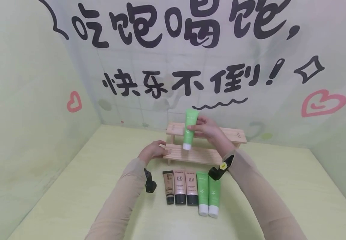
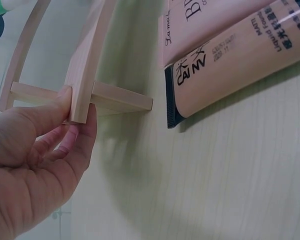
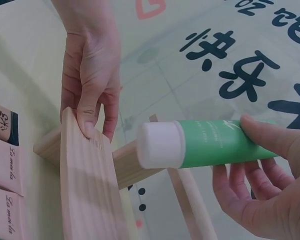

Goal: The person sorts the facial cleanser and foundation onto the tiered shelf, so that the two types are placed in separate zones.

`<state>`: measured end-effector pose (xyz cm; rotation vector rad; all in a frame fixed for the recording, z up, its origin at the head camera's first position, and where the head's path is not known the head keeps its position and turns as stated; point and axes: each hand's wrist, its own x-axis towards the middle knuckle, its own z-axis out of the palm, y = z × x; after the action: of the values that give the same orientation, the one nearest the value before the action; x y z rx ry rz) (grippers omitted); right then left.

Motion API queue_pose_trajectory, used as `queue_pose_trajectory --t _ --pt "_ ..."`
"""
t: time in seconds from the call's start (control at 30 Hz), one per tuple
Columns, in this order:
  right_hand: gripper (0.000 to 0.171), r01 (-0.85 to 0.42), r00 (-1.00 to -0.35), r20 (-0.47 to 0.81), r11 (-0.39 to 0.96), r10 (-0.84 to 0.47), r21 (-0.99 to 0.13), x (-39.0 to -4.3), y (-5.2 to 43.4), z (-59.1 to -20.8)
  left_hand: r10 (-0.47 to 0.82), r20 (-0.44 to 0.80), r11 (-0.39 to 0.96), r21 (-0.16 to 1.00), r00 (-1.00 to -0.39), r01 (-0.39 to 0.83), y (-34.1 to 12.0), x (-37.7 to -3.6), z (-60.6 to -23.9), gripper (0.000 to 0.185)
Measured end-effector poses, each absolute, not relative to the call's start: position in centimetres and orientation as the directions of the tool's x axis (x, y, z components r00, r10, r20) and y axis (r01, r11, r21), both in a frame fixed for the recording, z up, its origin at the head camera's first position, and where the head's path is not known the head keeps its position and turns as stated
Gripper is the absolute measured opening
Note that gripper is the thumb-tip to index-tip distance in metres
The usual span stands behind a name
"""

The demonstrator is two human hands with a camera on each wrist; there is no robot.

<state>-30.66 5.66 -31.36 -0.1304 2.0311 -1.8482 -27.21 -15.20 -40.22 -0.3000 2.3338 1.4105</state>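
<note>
A green squeeze tube point(image 1: 190, 128) with a white cap hangs cap-down over the two-tier wooden stand point(image 1: 191, 154). My right hand point(image 1: 210, 128) grips it between thumb and fingers, as the right wrist view also shows with the tube point(image 3: 210, 144) lying across the fingers. My left hand point(image 1: 154, 151) pinches the left end of the stand's lower shelf. In the left wrist view the thumb lies on top of the shelf point(image 2: 85, 65) and the fingers are beneath it.
On the table in front of the stand lie a tan foundation tube point(image 1: 169, 186), two pink BB cream tubes point(image 1: 180, 186) and two more green tubes point(image 1: 203, 193), side by side. Behind the stand rises a printed backdrop point(image 1: 149, 110) with black lettering.
</note>
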Motion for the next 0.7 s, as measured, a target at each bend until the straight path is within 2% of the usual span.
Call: queue_pose_trajectory --t 0.23,0.43,0.7 --pt "0.065 0.108 -0.97 -0.117 0.052 -0.212 -0.993 -31.9 4.7 -30.7 0.007 -0.447 0.486 0.784 -0.895 -0.387 -15.2 -27.4 -40.4 0.059" --pt "0.058 0.023 -0.976 -0.034 0.051 -0.216 -0.998 -32.8 4.1 -30.6 0.028 -0.445 0.447 0.807 -0.895 -0.387 -15.4 -27.5 -40.6 0.059" --pt "0.055 -0.105 -0.98 0.079 0.138 -0.184 -0.985 -33.5 3.7 -30.8 0.036 -0.441 0.456 0.806 -0.897 -0.379 -15.2 -27.3 -40.3 0.058"
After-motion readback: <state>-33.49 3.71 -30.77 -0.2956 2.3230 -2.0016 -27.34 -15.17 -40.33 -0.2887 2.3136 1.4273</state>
